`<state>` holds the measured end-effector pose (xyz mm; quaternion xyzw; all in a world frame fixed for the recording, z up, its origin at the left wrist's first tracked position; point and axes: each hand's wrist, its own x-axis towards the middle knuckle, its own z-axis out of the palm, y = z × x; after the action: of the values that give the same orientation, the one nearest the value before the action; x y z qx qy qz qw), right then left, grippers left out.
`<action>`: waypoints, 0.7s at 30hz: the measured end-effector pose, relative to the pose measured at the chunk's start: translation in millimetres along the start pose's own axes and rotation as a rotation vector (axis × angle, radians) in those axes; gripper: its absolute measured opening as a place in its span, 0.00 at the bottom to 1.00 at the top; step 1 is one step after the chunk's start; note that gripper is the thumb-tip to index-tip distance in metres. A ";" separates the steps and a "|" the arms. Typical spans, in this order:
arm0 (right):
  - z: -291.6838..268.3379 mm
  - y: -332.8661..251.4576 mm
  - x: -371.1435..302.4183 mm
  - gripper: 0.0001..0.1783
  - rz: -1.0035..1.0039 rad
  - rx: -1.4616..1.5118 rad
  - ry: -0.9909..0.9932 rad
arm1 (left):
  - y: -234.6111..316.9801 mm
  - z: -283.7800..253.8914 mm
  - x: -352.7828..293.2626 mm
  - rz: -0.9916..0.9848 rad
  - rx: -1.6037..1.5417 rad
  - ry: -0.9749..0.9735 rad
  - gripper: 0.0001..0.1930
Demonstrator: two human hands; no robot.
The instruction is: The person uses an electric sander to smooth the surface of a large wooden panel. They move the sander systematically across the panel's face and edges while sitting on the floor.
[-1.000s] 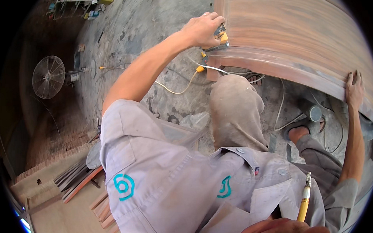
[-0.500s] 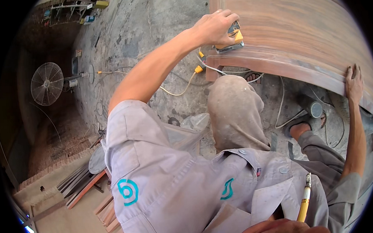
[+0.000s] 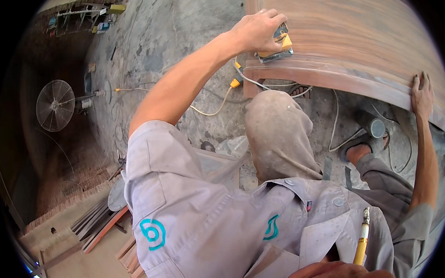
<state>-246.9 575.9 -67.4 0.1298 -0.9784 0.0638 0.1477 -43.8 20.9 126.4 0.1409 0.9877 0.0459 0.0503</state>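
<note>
My left hand [image 3: 260,32] is wrapped over a yellow and black power sander [image 3: 281,41]. The sander rests flat near the left front corner of a large brown wooden panel [image 3: 347,29] with wavy grain. A pale cord [image 3: 254,81] runs below the sander along the panel's corner. At the far right, my right hand [image 3: 422,98] lies on the panel's front edge, fingers stretched out and holding nothing. The sander's underside is hidden against the wood.
Yellow plugs [image 3: 236,82] and cords lie on the concrete floor [image 3: 144,48]. A caged fan [image 3: 55,105] stands at left. Wood strips [image 3: 131,260] are stacked lower left. A grey cylinder [image 3: 377,128] sits near my foot [image 3: 357,153]. A burning cigarette [image 3: 364,234] shows at lower right.
The sander under my left hand has shifted very slightly to the right along the panel. My right hand stays on the front edge. The view has tilted a little.
</note>
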 end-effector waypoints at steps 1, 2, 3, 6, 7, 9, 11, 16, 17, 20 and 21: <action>0.4 0.8 0.7 0.32 0.004 0.012 0.001 | -0.6 -0.2 -0.3 -0.009 0.002 0.010 0.29; 1.3 1.3 1.1 0.32 0.022 0.013 -0.017 | -2.8 -0.7 -2.8 -0.018 0.003 0.019 0.29; -2.0 -2.8 0.8 0.32 0.039 0.009 -0.039 | -4.6 3.4 -3.9 -0.025 -0.001 0.029 0.29; -9.7 -9.7 -0.2 0.33 0.067 -0.009 -0.057 | -6.2 5.1 -6.9 -0.057 0.018 -0.017 0.29; -11.4 -11.5 -1.1 0.33 0.071 -0.015 -0.056 | -2.7 5.7 -3.5 -0.042 0.008 -0.017 0.29; -15.2 -14.7 -0.8 0.33 0.070 -0.021 -0.052 | 7.2 4.3 6.2 -0.015 -0.011 -0.016 0.30; -14.4 -15.2 0.5 0.33 0.069 -0.018 -0.042 | 23.7 -0.9 25.6 0.020 -0.005 -0.052 0.30; -12.9 -13.7 -0.4 0.34 0.061 0.013 -0.046 | 41.4 1.9 51.6 0.052 0.004 -0.055 0.30; -12.1 -13.3 0.5 0.34 0.063 0.022 -0.045 | 39.2 1.8 48.5 0.055 0.005 -0.033 0.30; -13.5 -13.5 -3.7 0.34 0.072 0.020 -0.044 | 28.1 5.4 34.6 0.019 0.001 -0.039 0.30; -15.1 -15.7 -3.5 0.34 0.071 0.012 -0.034 | 24.1 4.2 29.8 -0.005 0.006 -0.052 0.30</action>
<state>-235.3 564.1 -52.8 0.0968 -0.9844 0.0725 0.1279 -65.2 52.6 122.3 0.1399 0.9865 0.0394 0.0755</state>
